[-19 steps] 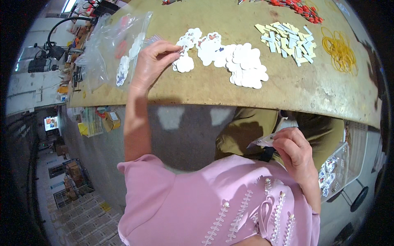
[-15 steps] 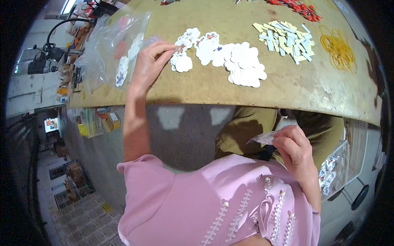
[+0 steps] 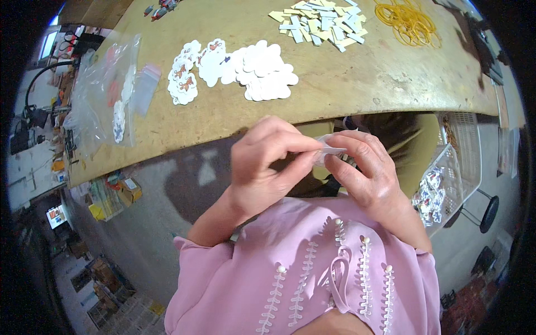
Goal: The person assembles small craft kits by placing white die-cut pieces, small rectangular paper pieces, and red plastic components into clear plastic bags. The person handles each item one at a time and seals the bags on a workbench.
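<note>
Over my lap, just off the table's near edge, my left hand and my right hand meet fingertip to fingertip. Between them is a small clear plastic bag. Thumb and forefinger of each hand pinch it from opposite sides. Whether anything is inside the bag or under my left fingertips is hidden. Beyond my hands, on the table, lie white scalloped cards printed with small brown figures and a stack of blank white scalloped cards.
At the table's left lie a large clear bag and some flat small bags. Yellow and pale blue paper slips and yellow rubber bands are at the back. A white plastic basket stands at my right.
My left hand has left the printed cards and come back to the small bag in my right hand. Both hands now pinch it. The view has shifted to the right.
</note>
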`<action>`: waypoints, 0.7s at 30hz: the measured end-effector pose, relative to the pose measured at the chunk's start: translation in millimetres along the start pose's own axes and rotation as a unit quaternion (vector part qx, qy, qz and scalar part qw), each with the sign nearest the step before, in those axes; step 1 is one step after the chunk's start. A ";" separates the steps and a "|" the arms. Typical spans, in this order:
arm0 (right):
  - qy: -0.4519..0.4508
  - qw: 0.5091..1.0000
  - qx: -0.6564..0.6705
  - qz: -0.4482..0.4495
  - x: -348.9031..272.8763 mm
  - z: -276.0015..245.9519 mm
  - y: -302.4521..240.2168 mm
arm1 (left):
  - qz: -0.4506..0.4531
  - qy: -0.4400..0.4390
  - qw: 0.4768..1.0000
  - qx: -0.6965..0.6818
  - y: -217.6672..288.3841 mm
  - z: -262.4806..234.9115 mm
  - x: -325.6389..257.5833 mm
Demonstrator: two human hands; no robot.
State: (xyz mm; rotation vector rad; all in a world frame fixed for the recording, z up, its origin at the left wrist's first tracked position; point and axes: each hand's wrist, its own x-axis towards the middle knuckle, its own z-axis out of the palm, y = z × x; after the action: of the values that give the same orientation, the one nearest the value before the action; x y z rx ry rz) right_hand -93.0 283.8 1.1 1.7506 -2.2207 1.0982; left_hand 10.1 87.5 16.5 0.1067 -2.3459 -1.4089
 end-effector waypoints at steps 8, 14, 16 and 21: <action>-0.004 1.000 0.023 0.007 -6.6 -1.6 4.1 | 0.072 -0.059 0.987 0.127 -4.2 -14.1 10.2; -0.006 1.000 -0.004 -0.010 -7.3 -1.5 10.7 | -0.018 0.028 0.978 0.204 -44.7 -74.1 54.8; -0.004 1.000 -0.011 -0.013 -11.3 0.0 15.6 | -0.029 0.008 0.966 0.257 -66.1 -96.4 82.8; -0.028 1.000 0.006 0.007 -19.1 2.0 17.2 | 0.002 0.115 0.936 0.333 -159.3 -159.1 154.8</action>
State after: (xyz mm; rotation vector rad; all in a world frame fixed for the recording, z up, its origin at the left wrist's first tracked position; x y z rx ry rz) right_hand -101.2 299.2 -17.9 1.7931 -2.2671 1.0805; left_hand -94.3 -163.7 -9.1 0.4279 -2.5043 -0.5055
